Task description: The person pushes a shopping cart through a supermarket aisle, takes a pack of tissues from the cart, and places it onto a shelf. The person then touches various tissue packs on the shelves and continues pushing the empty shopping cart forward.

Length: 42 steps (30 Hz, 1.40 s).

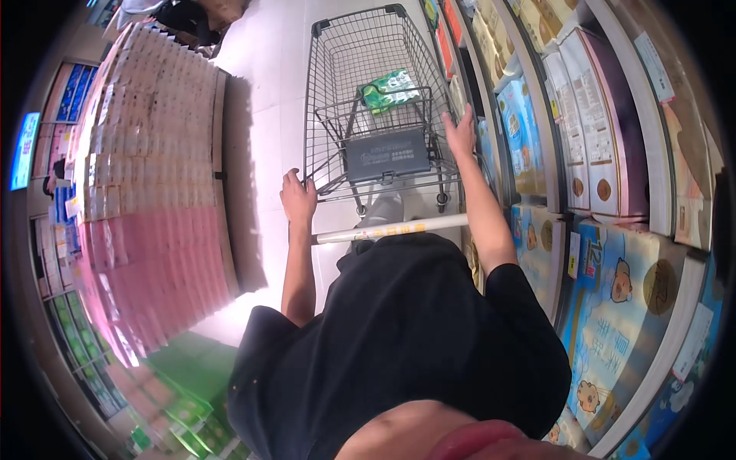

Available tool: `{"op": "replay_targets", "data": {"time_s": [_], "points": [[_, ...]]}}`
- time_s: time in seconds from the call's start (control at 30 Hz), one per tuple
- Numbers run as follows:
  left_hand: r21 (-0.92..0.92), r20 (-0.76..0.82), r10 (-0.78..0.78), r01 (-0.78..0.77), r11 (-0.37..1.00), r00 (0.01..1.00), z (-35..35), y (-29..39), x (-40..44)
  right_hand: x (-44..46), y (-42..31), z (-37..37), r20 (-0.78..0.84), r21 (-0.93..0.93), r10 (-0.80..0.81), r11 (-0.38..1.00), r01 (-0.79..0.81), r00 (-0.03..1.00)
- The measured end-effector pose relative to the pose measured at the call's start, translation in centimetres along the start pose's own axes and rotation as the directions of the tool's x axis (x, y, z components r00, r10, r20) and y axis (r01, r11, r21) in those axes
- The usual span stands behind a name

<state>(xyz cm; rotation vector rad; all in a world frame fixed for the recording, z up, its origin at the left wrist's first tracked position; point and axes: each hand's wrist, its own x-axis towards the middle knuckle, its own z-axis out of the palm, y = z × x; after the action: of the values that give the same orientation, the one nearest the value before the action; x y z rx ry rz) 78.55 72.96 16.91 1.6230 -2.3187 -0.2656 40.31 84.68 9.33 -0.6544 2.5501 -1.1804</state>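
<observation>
A wire shopping cart (pixel 360 57) is set in the aisle ahead of the wearer, its long axis running away from the body and its far end pointed forward, leaning slightly left. In its basket a green-and-white soft pack (pixel 389 91) is laid, its long axis turned across the cart, with the right end tipped a little farther forward. A dark lettered plate (pixel 389 153) is mounted at the near end. The left hand (pixel 298 197) is placed at the near left corner with its fingers slightly bent; whether the frame is gripped cannot be told. The right hand (pixel 461 135) is set farther forward by the right rim, thumb and fingers spread wide. The pale handle bar (pixel 399 228), printed in yellow, is seen crosswise between the forearms, just before the black shirt (pixel 429 322). To the left, white packs (pixel 153 115) are stacked above pink packs (pixel 161 261). To the right, tall cartons (pixel 594 123) and blue cartoon-printed packs (pixel 613 330) are shelved.
</observation>
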Motion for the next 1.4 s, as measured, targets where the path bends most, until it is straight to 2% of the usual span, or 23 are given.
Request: {"op": "replay_targets", "data": {"time_s": [0.1, 0.27, 0.37, 0.47, 0.5, 0.53, 0.57, 0.6, 0.67, 0.7, 0.83, 0.93, 1.0, 1.03, 1.07, 1.17, 1.23, 1.33, 1.37, 1.4], "points": [[0.046, 0.029, -0.035, 0.034, 0.998, 0.999, 0.1, 0.6, 1.4, 1.3, -0.6, 0.4, -0.029, -0.003, -0.063, 0.998, 0.063, 0.998], [0.029, 0.008, -0.104, 0.104, 0.994, 0.995, 0.8, 0.9, 4.7, 3.8, -1.2, 1.7, 0.008, 0.029, -0.050, 0.998, 0.050, 0.999], [-0.023, -0.004, -0.104, 0.104, 0.994, 0.995, 1.5, 0.7, 7.5, 6.2, -2.2, 2.5, 0.060, 0.201, 0.012, 0.979, -0.024, 0.998], [0.032, -0.002, -0.028, 0.028, 0.999, 1.000, 3.0, 0.0, 10.9, 9.6, -1.7, 4.5, 0.034, 0.187, -0.076, 0.980, 0.069, 0.996], [0.052, 0.018, -0.078, 0.077, 0.996, 0.997, 2.9, 0.4, 12.0, 11.0, -1.3, 5.4, 0.061, 0.280, -0.087, 0.958, 0.067, 0.994], [0.027, -0.032, -0.074, 0.075, 0.997, 0.997, 3.2, 0.6, 13.1, 12.4, -1.3, 6.0, 0.091, 0.273, -0.096, 0.960, 0.068, 0.991], [0.014, 0.006, -0.110, 0.110, 0.994, 0.994, 3.0, 0.8, 14.4, 14.3, 1.4, 8.9, -0.120, 0.111, -0.241, 0.961, 0.254, 0.963], [-0.014, -0.030, -0.114, 0.114, 0.993, 0.993, 3.0, 1.1, 15.9, 14.9, 0.5, 9.1, -0.167, -0.002, -0.271, 0.962, 0.274, 0.948], [-0.030, 0.069, -0.168, 0.170, 0.985, 0.983, 3.0, 1.2, 18.1, 15.8, -1.8, 8.9, -0.096, 0.080, -0.209, 0.973, 0.217, 0.973], [-0.050, 0.047, -0.176, 0.178, 0.983, 0.983, 3.1, 1.1, 19.3, 16.6, -2.5, 9.1, -0.051, 0.154, -0.176, 0.971, 0.182, 0.983], [-0.106, -0.001, -0.182, 0.181, 0.978, 0.983, 3.4, 1.3, 24.1, 20.1, -4.3, 10.8, -0.011, 0.138, -0.176, 0.975, 0.176, 0.984], [-0.134, -0.007, -0.166, 0.164, 0.977, 0.986, 3.6, 1.2, 27.1, 21.8, -6.2, 12.0, 0.035, 0.249, -0.146, 0.959, 0.133, 0.989], [-0.135, -0.016, -0.169, 0.165, 0.977, 0.986, 3.8, 0.7, 29.0, 22.3, -7.7, 12.3, -0.024, 0.106, -0.177, 0.978, 0.179, 0.984], [-0.139, -0.023, -0.133, 0.129, 0.982, 0.991, 4.0, 0.5, 30.1, 23.1, -7.4, 13.2, -0.041, 0.161, -0.169, 0.972, 0.174, 0.985], [-0.141, -0.027, -0.099, 0.094, 0.986, 0.995, 4.3, 0.2, 30.9, 24.2, -7.1, 13.8, 0.029, 0.200, -0.131, 0.972, 0.123, 0.991], [-0.144, -0.053, -0.079, 0.071, 0.987, 0.995, 4.9, -0.4, 33.7, 26.2, -6.2, 16.4, 0.059, 0.242, -0.067, 0.969, 0.051, 0.996], [-0.181, -0.044, -0.105, 0.095, 0.979, 0.994, 5.2, -0.8, 35.4, 26.2, -8.2, 16.3, -0.078, 0.092, -0.122, 0.987, 0.129, 0.989], [-0.223, -0.021, -0.154, 0.145, 0.964, 0.988, 5.3, -1.3, 37.6, 26.8, -10.5, 16.5, -0.036, 0.108, -0.078, 0.991, 0.082, 0.996], [-0.221, -0.029, -0.149, 0.139, 0.965, 0.988, 5.4, -1.4, 38.2, 27.7, -10.4, 16.8, 0.035, 0.153, -0.022, 0.988, 0.016, 0.999], [-0.223, -0.038, -0.147, 0.135, 0.965, 0.988, 5.4, -1.3, 38.9, 28.2, -10.8, 16.9, 0.048, 0.141, -0.036, 0.990, 0.028, 0.998]]}}
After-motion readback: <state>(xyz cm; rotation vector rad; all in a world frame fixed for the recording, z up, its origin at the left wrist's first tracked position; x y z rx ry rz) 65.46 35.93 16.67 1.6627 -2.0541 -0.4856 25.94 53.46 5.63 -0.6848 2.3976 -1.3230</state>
